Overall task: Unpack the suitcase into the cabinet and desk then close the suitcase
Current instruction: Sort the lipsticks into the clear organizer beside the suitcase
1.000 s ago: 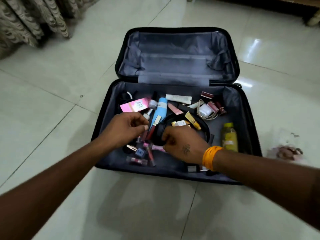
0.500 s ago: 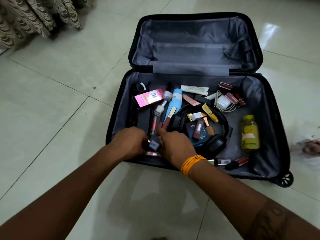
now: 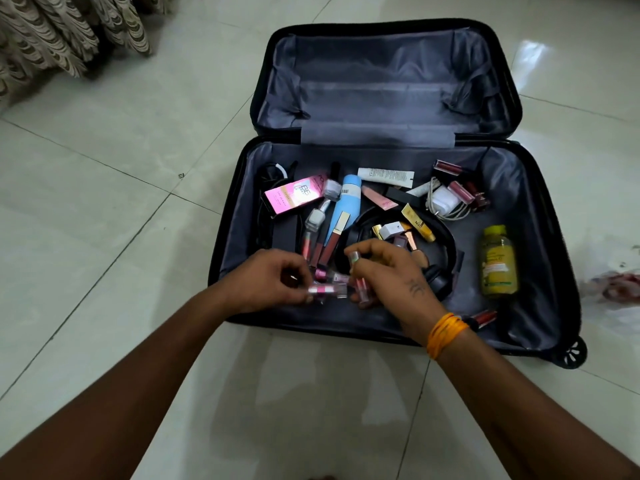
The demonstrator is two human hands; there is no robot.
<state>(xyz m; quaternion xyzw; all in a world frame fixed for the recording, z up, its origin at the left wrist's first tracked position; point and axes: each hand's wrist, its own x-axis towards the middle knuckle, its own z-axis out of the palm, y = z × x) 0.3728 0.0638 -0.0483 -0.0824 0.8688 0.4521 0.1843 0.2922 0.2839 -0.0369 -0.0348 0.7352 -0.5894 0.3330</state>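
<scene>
A black suitcase (image 3: 540, 306) lies open on the tiled floor, its grey-lined lid (image 3: 384, 88) flat behind. Inside are several cosmetics: a pink box (image 3: 294, 197), a blue bottle (image 3: 346, 206), a white tube (image 3: 384, 175), black headphones (image 3: 440, 268), a white charger with cable (image 3: 445, 200) and a yellow bottle (image 3: 497, 261). My left hand (image 3: 263, 282) grips a small pink-banded tube (image 3: 327, 289) near the front wall. My right hand (image 3: 388, 275) is closed on several small lip-gloss tubes (image 3: 362, 289), one sticking up between finger and thumb.
A patterned curtain (image 3: 62, 32) hangs at the top left. A crumpled pinkish cloth or wrapper (image 3: 620, 282) lies on the floor right of the suitcase. A red lip tube (image 3: 483, 317) rests by the front wall. Pale floor tiles surround the case.
Both hands stay at the front of the suitcase. The left hand has picked up the pink-banded tube, and the right hand has lifted slightly with small tubes gathered in it.
</scene>
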